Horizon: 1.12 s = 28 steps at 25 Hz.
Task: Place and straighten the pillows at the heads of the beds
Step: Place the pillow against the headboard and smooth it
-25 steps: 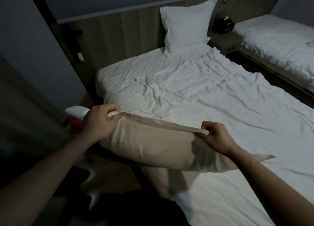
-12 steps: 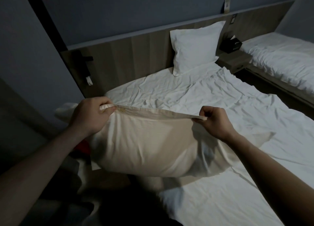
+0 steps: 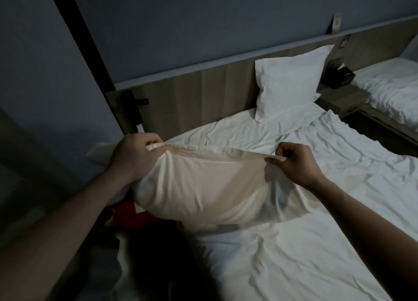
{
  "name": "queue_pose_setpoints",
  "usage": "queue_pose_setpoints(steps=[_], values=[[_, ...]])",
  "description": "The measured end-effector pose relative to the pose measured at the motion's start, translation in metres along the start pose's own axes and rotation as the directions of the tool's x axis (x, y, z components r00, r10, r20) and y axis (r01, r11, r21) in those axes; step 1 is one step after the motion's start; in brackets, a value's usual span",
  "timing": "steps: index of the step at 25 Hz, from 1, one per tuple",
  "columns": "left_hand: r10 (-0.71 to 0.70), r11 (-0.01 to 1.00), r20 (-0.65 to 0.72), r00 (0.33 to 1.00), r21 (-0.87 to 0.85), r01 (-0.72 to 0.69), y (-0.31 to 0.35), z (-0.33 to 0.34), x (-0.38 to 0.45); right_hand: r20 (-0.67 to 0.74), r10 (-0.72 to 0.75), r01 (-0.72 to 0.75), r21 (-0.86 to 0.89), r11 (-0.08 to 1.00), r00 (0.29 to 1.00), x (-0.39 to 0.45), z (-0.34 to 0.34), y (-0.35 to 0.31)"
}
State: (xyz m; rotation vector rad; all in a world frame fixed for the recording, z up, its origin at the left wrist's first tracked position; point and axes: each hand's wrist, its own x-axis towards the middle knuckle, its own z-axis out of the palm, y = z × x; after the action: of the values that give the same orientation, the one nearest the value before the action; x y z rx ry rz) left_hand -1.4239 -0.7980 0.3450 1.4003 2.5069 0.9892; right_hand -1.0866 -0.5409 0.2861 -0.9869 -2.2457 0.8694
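Two hands are gripping one cream-coloured soft fabric pillow (image 3: 203,187) along its top hem, and that is all I am carrying in this single head view. My left hand (image 3: 133,156) is curling its fingers (image 3: 152,142) round the hem's left end, bunching the cloth; my right hand (image 3: 294,162) is pinching the right end, fingers clamped on the thin flap. The pillow is hanging below both fists, over the near left edge of the wrinkled white-sheeted bed (image 3: 294,244), with its bulk sagging downward and its long axis running left to right between my hands, roughly parallel to the wooden headboard panel (image 3: 199,97).

The relation that matters: the bare spot at the head of this bed is lying ahead of me and a little left, beside the white square pillow (image 3: 291,81) already leaning upright against the headboard. My left hand is sitting nearer that gap, I judge. Since the long axis is already lining up with the headboard, the coming move is looking like a forward carry with no turn needed. A second white bed (image 3: 393,90) is lying at far right.
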Motion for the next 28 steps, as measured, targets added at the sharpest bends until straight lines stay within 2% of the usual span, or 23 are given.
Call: queue_pose_setpoints(steps=[6, 15, 18, 23, 26, 28], values=[[0.001, 1.000, 0.061, 0.998, -0.006, -0.001, -0.055, 0.001, 0.080, -0.041, 0.008, -0.010, -0.057, 0.998, 0.999, 0.081, 0.052, -0.003], [-0.045, 0.999, 0.110, 0.993, 0.022, 0.043, -0.092, 0.026, 0.175, -0.044, 0.086, -0.091, -0.129, 0.987, 0.995, 0.190, 0.094, 0.017], [-0.108, 0.993, 0.179, 0.978, -0.024, 0.114, -0.111, 0.049, 0.209, -0.034, 0.120, -0.124, -0.123, 0.985, 0.992, 0.233, 0.111, 0.041], [-0.190, 0.964, 0.376, 0.907, -0.102, 0.244, -0.155, 0.100, 0.255, 0.067, 0.096, -0.087, -0.128, 0.988, 0.993, 0.300, 0.150, 0.090], [-0.237, 0.931, 0.417, 0.878, -0.160, 0.327, -0.181, 0.129, 0.276, 0.122, 0.115, -0.098, -0.135, 0.986, 0.986, 0.337, 0.177, 0.112], [-0.228, 0.926, 0.405, 0.885, -0.192, 0.326, -0.201, 0.144, 0.293, 0.140, 0.119, -0.098, -0.149, 0.984, 0.983, 0.360, 0.199, 0.125]])
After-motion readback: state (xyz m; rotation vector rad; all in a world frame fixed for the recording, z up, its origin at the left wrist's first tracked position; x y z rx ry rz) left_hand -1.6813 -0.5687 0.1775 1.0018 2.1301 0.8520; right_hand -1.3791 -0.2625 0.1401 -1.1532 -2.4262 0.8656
